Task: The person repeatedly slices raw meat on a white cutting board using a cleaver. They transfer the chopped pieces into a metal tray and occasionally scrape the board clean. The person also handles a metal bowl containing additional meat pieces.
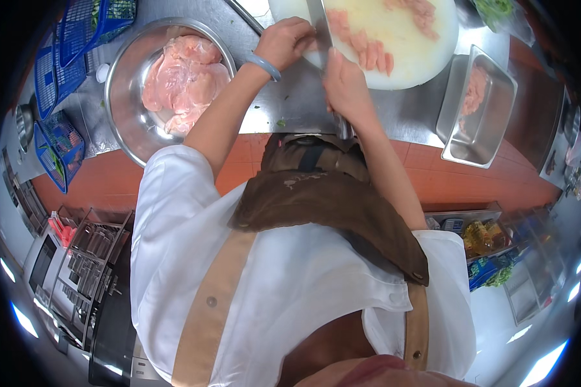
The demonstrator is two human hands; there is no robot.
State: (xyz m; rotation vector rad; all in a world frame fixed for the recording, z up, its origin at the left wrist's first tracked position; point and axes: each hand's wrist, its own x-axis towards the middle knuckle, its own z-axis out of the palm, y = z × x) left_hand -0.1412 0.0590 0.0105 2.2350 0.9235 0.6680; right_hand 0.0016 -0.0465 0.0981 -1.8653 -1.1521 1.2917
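My right hand [346, 87] grips the handle of a kitchen knife [321, 24], whose blade points away from me over the left part of a round white cutting board [416, 63]. Close to the blade's left side is my left hand [284, 42], fingers bent at the board's edge; a bit of pale meat shows by its fingertips, and whether they pinch it is hidden. Strips of raw meat [368, 51] lie in a row right of the knife, with a smaller heap [421, 17] farther off. Large raw meat pieces [186, 77] fill a steel bowl [117, 116] at the left.
A steel pan [486, 130] with cut meat [475, 89] overhangs the steel counter's front edge at right. Blue plastic baskets [60, 145] stand at far left. A metal rod [244, 17] lies beyond my left hand. A plastic bag of greens [501, 14] is at upper right.
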